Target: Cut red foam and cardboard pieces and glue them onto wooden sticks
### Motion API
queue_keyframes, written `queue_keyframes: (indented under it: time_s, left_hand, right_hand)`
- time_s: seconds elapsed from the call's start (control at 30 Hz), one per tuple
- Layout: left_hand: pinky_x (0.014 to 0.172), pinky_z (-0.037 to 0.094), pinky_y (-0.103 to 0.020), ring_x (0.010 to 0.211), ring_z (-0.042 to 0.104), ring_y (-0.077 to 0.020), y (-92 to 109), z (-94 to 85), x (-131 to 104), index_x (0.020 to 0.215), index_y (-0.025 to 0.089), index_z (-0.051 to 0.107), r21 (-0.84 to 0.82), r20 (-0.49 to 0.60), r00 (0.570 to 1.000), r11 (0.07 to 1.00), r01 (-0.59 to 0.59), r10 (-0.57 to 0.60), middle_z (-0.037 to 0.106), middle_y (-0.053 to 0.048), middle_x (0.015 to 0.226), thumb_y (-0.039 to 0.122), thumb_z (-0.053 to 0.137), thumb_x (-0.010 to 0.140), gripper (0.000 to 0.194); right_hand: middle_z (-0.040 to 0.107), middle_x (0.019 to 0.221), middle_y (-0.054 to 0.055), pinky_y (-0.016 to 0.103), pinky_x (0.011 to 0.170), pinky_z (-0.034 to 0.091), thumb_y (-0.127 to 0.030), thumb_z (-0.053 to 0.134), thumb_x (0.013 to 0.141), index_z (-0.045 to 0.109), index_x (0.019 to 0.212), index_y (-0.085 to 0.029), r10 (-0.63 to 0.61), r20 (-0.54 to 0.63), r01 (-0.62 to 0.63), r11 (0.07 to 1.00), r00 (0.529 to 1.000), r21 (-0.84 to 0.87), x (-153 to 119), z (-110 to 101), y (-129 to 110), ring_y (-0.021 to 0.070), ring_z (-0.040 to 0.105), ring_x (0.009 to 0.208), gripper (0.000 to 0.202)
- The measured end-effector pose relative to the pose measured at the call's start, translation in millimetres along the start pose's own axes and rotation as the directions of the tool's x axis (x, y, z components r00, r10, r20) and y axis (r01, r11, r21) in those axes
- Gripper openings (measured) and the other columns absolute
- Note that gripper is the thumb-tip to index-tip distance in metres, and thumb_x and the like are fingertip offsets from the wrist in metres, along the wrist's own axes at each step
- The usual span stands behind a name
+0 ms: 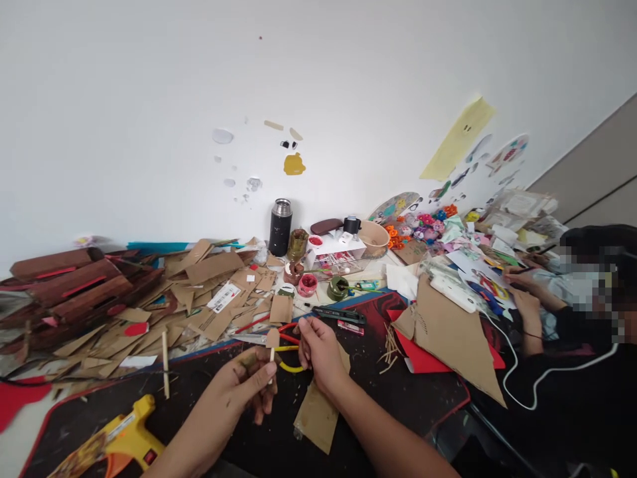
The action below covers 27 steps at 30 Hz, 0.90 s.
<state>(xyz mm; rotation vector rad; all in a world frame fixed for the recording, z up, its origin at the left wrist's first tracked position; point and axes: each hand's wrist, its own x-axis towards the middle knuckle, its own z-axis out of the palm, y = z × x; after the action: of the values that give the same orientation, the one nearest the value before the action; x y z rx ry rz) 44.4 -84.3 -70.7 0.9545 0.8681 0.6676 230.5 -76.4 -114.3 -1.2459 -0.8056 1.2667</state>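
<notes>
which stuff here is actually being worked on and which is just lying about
In hand: left hand pinching a thin stick topped with a small cardboard piece; right hand beside it.
Lying about: glue gun, flask, paint pots, cardboard scraps.

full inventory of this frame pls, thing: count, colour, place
stick piece: 1, tan card on pale stick, held in left hand
glue gun: 1, yellow, near left on mat
mat: 1, black with red edge, under hands
card strip: 1, brown, on mat under right wrist
scissors: 1, red and yellow handles, behind hands
cardboard scraps: many, brown, left of centre
flask: 1, black and steel, by wall
paint pots: several, red, brown, green, centre
bowl: 1, tan, by wall
co-worker: 1, dark sleeves, right edge
left hand: pinching stick
right hand: fingers curled beside stick
</notes>
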Motion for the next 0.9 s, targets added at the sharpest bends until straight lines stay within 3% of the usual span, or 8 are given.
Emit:
queue_keyframes:
  time_s: [0.2,0.3,0.4,0.6,0.8,0.9]
  left_hand:
    - [0.047,0.046,-0.021,0.051,0.060,-0.0118,-22.2,18.0,-0.6,0.085,0.020,0.062,0.004,0.082,0.997,1.000,0.012,-0.012,0.064,0.002,0.066,0.074,0.084,0.078,0.059]
    - [0.047,0.045,-0.022,0.050,0.056,-0.0109,-30.2,21.6,0.0,0.086,0.021,0.060,0.000,0.118,0.993,1.000,0.003,-0.003,0.061,0.004,0.066,0.074,0.083,0.079,0.058]
    - [0.049,0.047,-0.023,0.051,0.057,-0.0111,-36.3,21.8,1.7,0.088,0.021,0.060,-0.005,0.104,0.995,1.000,-0.010,0.010,0.062,0.003,0.069,0.071,0.083,0.081,0.055]
    - [0.050,0.047,-0.024,0.054,0.059,-0.0132,-37.0,17.5,4.4,0.085,0.022,0.060,0.005,-0.027,0.996,0.996,-0.087,0.087,0.063,0.002,0.071,0.065,0.084,0.083,0.049]
    - [0.049,0.047,-0.026,0.052,0.059,-0.0151,-40.6,11.8,6.6,0.082,0.022,0.064,0.084,-0.184,0.975,0.991,-0.108,0.122,0.062,0.002,0.066,0.077,0.078,0.082,0.056]
    - [0.052,0.050,-0.027,0.055,0.062,-0.0154,-46.5,9.6,7.9,0.080,0.022,0.064,0.127,-0.199,0.966,0.981,-0.144,0.168,0.064,0.001,0.067,0.077,0.074,0.086,0.056]
  right_hand:
    - [0.044,0.049,-0.008,0.026,0.041,0.026,-0.077,0.068,0.089,0.058,0.079,-0.025,-0.010,0.027,0.014,0.984,1.000,-0.177,-18.3,1.8,7.8,0.0124,0.035,0.039,0.054]
    - [0.056,0.064,-0.002,0.027,0.053,0.038,-0.064,0.070,0.091,0.061,0.076,-0.023,-0.084,0.030,0.090,0.954,0.996,-0.285,-24.7,0.5,13.5,0.0156,0.049,0.056,0.045]
    - [0.061,0.067,0.000,0.028,0.059,0.042,-0.054,0.068,0.091,0.066,0.080,-0.022,-0.102,0.079,0.124,0.923,0.992,-0.365,-27.4,-2.4,17.7,0.0175,0.054,0.061,0.035]
    - [0.064,0.067,0.001,0.028,0.057,0.044,-0.055,0.063,0.099,0.068,0.084,-0.022,-0.123,0.099,0.153,0.901,0.988,-0.406,-28.3,-4.8,19.1,0.0175,0.055,0.059,0.037]
    - [0.054,0.058,-0.002,0.027,0.048,0.035,-0.056,0.061,0.102,0.066,0.082,-0.023,-0.074,0.086,0.104,0.892,0.994,-0.440,-28.6,1.6,21.0,0.0159,0.047,0.051,0.039]
    - [0.055,0.062,-0.002,0.026,0.050,0.035,-0.057,0.063,0.101,0.067,0.083,-0.023,-0.078,0.072,0.102,0.900,0.994,-0.424,-26.1,3.0,23.1,0.0156,0.048,0.054,0.038]
